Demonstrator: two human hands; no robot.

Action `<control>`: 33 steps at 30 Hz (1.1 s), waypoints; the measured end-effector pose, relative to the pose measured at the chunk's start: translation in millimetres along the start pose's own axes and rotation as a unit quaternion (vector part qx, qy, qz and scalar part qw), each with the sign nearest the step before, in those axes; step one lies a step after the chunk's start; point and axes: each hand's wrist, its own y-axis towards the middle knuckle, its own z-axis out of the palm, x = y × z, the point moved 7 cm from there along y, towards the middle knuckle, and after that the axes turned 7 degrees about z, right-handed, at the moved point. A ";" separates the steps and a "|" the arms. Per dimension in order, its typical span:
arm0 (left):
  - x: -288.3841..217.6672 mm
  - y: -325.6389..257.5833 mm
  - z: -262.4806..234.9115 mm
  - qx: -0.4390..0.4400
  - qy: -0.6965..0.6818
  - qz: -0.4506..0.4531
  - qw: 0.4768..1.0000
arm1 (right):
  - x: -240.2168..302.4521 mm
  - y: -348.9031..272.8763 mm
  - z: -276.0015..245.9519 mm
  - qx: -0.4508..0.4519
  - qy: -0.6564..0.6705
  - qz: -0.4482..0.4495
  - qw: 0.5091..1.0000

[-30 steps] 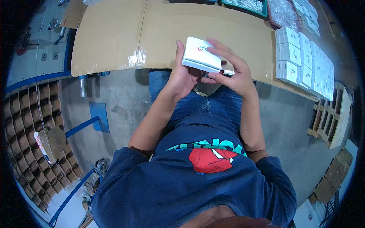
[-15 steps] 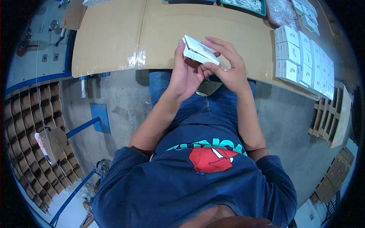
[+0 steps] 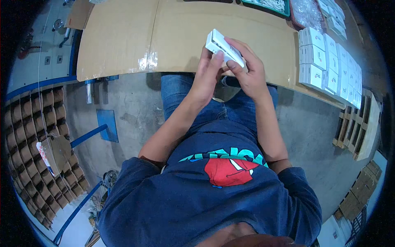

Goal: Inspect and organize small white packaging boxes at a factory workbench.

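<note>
Between both hands I hold a small white box [image 3: 224, 46] above the near edge of the table, tilted with its left end higher. A dark gap runs along its side, between the lid and the lower part. My left hand [image 3: 207, 74] grips the box's left end, with the thumb pressed against its near side. My right hand [image 3: 249, 72] is closed round the right end, its thumb on the near side and fingers over the top. Whatever is inside the box is hidden.
Brown cardboard [image 3: 115, 41] covers the table. Stacked white boxes [image 3: 314, 57] stand at its right edge. Farther back are a green tray [image 3: 284, 13] of small white parts and a red tray [image 3: 293, 16] of clear plastic bags. A wooden pallet [image 3: 364, 123] stands at the right.
The white box has moved slightly up and right and turned to a steeper tilt. My left thumb has come onto its near side, and my right fingers have closed over its top.
</note>
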 end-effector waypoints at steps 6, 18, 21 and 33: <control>0.3 -0.3 -4.2 -0.011 -0.105 -0.048 0.993 | 16.1 -2.4 4.6 0.041 -0.114 -0.075 0.990; 4.7 1.3 -5.6 -0.031 -0.131 -0.075 0.988 | 7.3 -1.5 -0.3 0.033 -0.141 -0.062 0.988; 3.2 0.7 -5.4 -0.018 -0.129 -0.082 0.988 | 9.8 -3.2 0.0 0.040 -0.148 -0.097 0.983; 2.5 -4.8 -4.2 -0.038 -0.064 -0.100 0.992 | 37.0 -10.5 3.4 0.004 -0.173 -0.193 0.966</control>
